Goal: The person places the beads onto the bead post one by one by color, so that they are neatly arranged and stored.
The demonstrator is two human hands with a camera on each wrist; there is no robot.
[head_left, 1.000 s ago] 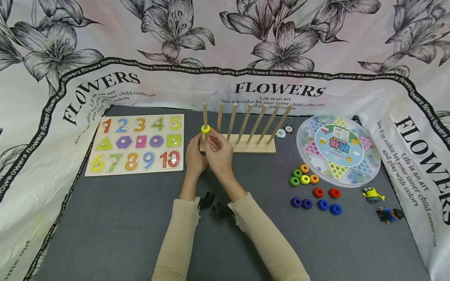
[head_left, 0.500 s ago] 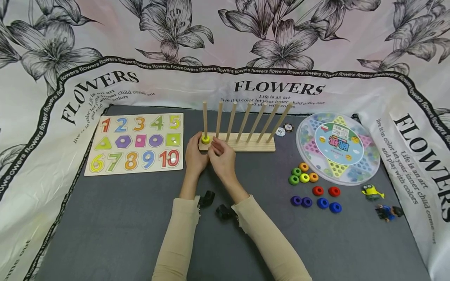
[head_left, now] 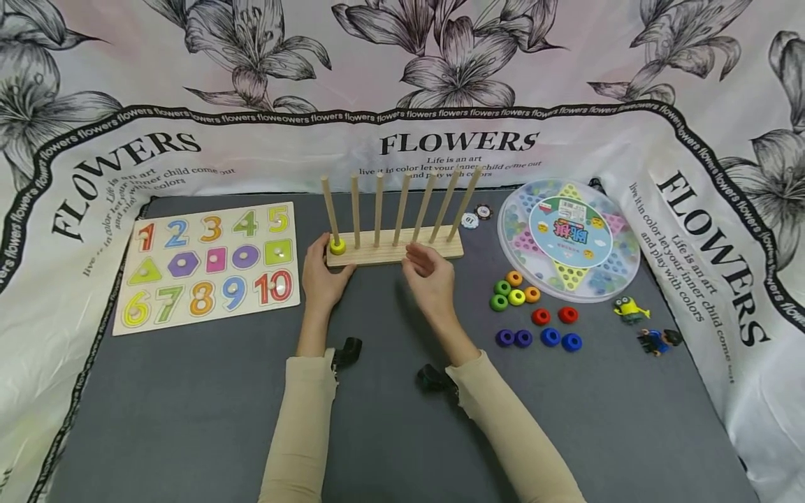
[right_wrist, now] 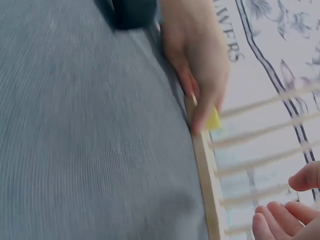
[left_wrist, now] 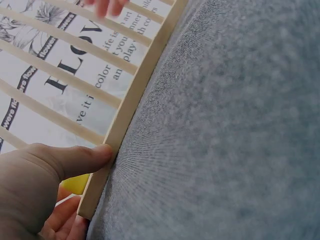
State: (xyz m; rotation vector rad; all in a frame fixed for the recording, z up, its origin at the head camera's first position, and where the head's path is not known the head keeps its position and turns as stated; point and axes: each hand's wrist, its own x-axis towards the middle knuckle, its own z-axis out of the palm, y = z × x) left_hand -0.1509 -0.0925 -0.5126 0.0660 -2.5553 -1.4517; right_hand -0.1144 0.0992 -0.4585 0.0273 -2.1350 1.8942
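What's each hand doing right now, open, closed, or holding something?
Left hand: grips the left end of the wooden peg rack, thumb on its front edge.
Right hand: open, fingers relaxed, holding nothing, just in front of the rack.

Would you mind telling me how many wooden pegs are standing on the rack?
7 pegs stand in one row along the wooden rack; the leftmost peg carries a yellow ring at its foot, and the other six are bare.
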